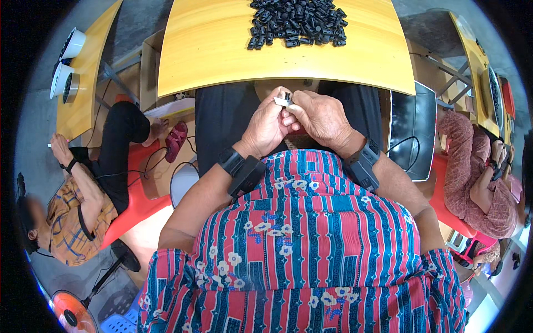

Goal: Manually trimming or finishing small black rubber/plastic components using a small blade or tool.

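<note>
Whitish piece (283, 102) between close-set, inward-angled hands (263, 129)

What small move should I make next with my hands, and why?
Perhaps tilt the small pale piece slightly into clearer view: your left hand and right hand meet around it and cover part of it, just short of the yellow table.

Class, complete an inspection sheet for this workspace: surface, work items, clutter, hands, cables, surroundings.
Surface: yellow tabletop, in front of the person.
Work items: heap of small black parts on the tabletop; small pale piece at the fingertips.
Clutter: black panel-like item beside the right leg.
Hands: left hand and right hand meet, fingers closed around the pale piece.
Cables: dark cable by the panel.
Surroundings: co-workers seated on both sides; orange fan, lower left.
</note>
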### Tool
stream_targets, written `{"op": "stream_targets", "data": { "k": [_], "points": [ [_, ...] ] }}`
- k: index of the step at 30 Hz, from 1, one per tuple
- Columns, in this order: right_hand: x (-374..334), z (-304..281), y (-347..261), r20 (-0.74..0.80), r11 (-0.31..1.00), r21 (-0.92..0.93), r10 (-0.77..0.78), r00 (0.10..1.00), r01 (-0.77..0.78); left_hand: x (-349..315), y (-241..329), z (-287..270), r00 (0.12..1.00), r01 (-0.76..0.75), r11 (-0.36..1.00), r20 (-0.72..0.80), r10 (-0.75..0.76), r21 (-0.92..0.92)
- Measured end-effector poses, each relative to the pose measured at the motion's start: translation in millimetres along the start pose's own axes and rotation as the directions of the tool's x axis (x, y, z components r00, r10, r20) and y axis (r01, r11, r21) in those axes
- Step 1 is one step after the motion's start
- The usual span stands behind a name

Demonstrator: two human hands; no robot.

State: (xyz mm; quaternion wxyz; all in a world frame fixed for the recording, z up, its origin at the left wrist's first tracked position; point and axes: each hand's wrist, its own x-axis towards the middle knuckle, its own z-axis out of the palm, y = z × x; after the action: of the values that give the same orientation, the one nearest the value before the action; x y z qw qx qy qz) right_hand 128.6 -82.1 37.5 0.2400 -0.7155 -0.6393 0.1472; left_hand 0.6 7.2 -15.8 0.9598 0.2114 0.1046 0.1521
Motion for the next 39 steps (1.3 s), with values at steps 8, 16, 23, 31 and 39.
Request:
{"op": "stream_targets", "data": {
  "k": [8,16,23,31,39],
  "points": [
    [0.2,4.0,-2.2,-0.035,1.0,-0.013,0.026,0.999,-0.027,0.1,-1.7,-0.2,0.999,-0.012,0.999,-0.038,0.013,0.045],
    [-0.8,2.7,3.4,-0.044,0.999,0.014,-0.042,0.998,0.042,0.2,-0.1,1.8,1.0,0.008,1.0,-0.029,-0.008,-0.01],
    [0.3,2.0,1.7,-0.029,0.999,0.018,-0.03,0.999,0.03,1.0,0.4,0.2,1.0,0.004,0.999,-0.031,-0.003,0.038],
    [1.2,1.1,5.5,-0.003,0.999,0.035,-0.033,0.999,0.033,1.5,-1.0,-0.8,0.999,0.019,1.0,-0.039,-0.02,-0.016],
    [2.2,1.1,3.5,0.028,1.0,0.022,0.01,1.0,-0.01,1.9,-1.2,-2.4,0.998,0.045,0.999,-0.052,-0.045,-0.001]
  ]
}}
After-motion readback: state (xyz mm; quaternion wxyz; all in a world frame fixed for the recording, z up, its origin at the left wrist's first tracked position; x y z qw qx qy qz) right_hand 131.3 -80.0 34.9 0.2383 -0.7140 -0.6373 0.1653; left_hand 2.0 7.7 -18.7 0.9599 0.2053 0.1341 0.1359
